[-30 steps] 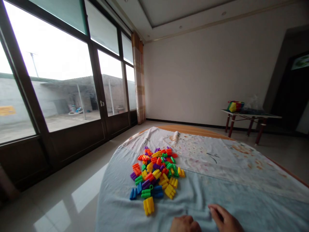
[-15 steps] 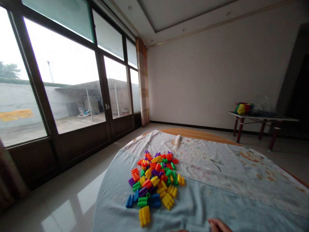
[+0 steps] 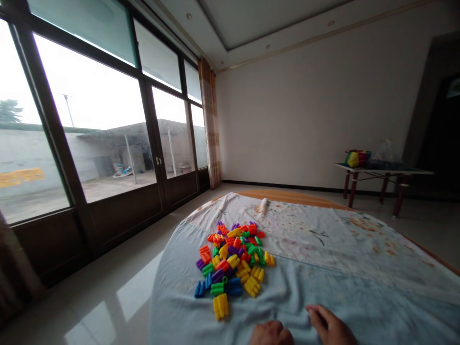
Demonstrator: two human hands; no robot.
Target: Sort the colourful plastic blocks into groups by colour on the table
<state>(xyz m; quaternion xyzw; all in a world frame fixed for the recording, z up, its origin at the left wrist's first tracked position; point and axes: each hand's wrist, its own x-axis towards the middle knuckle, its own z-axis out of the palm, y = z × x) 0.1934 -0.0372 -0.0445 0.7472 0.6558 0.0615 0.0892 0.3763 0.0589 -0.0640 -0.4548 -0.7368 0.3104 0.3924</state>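
My left hand rests at the near edge of the view on the blue part of the cloth, its fingers curled in and nothing visible in them. To its right, my right hand lies on the cloth with the fingers stretched toward the left, holding nothing that I can see. Beyond and left of both hands is a loose heap of plastic building pieces in red, orange, yellow, green, blue and purple. A yellow piece lies nearest, apart from the heap; neither hand touches any piece.
A wrinkled floral and blue cloth covers most of the round wooden table. A small table by the far wall holds a colourful bag and a clear plastic bag. Glazed doors stand at left.
Both hands have come further into view from the bottom edge. The camera view has shifted slightly; the plastic pieces lie as before.
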